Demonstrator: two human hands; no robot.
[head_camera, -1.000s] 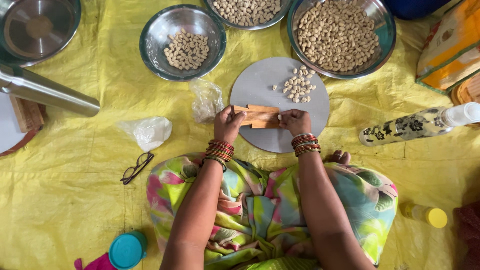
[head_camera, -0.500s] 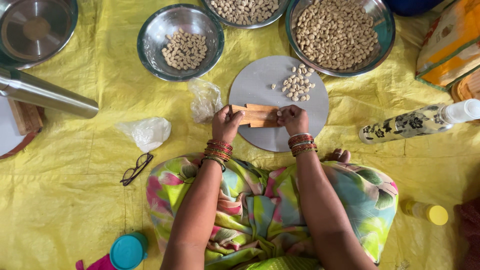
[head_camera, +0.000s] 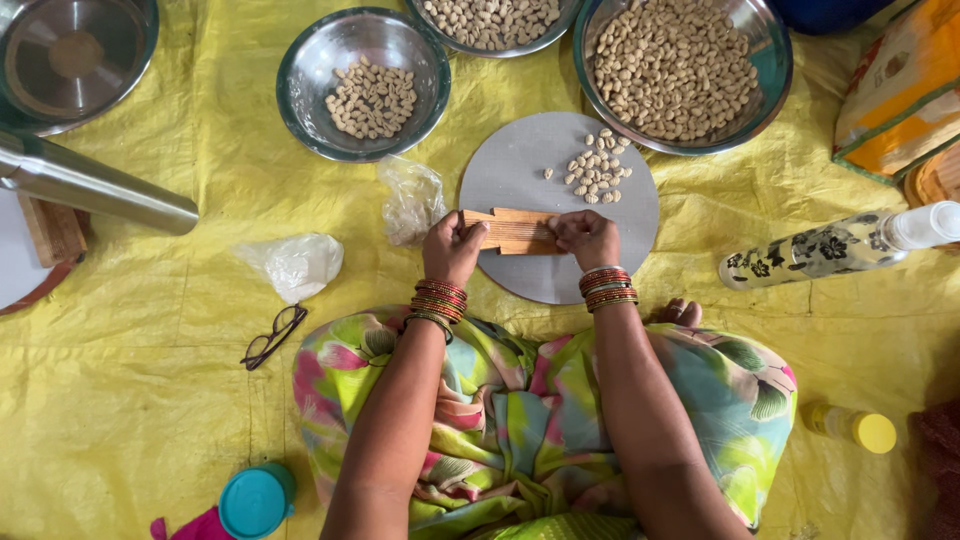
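A small ridged wooden board (head_camera: 512, 230) lies on a round grey plate (head_camera: 520, 170) in front of me. My left hand (head_camera: 452, 248) grips its left end. At the board's right end my right hand (head_camera: 588, 238) presses down with closed fingers; whether a piece is under them I cannot tell. A little heap of pale shaped dough pieces (head_camera: 596, 170) sits on the far part of the plate. Both wrists wear red and green bangles.
Three steel bowls hold pale pieces: one at the back left (head_camera: 364, 84), one at the top middle (head_camera: 492, 22), a large one at the right (head_camera: 682, 68). A steel vessel (head_camera: 92, 184), crumpled plastic bags (head_camera: 296, 264), spectacles (head_camera: 272, 336), a patterned bottle (head_camera: 840, 248) and a teal lid (head_camera: 256, 500) lie on the yellow sheet.
Both hands stay on the wooden board; the right hand has shifted slightly along it. The bowls and the heap look the same.
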